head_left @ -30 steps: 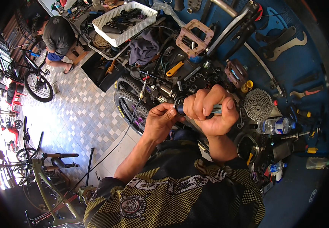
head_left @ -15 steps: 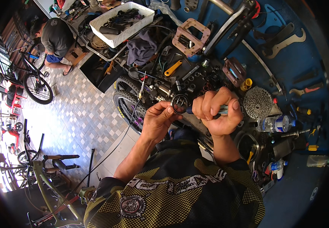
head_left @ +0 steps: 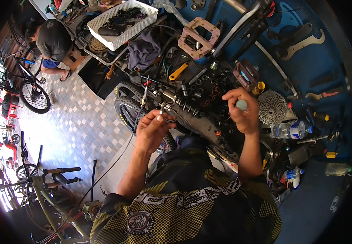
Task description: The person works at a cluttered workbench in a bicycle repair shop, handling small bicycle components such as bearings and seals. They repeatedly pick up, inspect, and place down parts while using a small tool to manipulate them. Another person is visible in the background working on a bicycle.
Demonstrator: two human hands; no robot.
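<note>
Cluttered with bicycle parts, a blue workbench fills the upper right of the view, with a patterned tile floor at its left edge. Over the bench's near edge the left hand pinches a thin metal ring between thumb and fingertips, the other fingers curled. Well apart from it, the right hand is closed in a fist around a tool with a pale green round handle end. Between the hands lie small bearings and a coil spring. Just beside the right hand sits a silver cassette sprocket, and near it a clear plastic bottle with a blue label lies on its side. Farther up are a brown flat pedal and a white basket. At the far left a person crouches by a bicycle.
</note>
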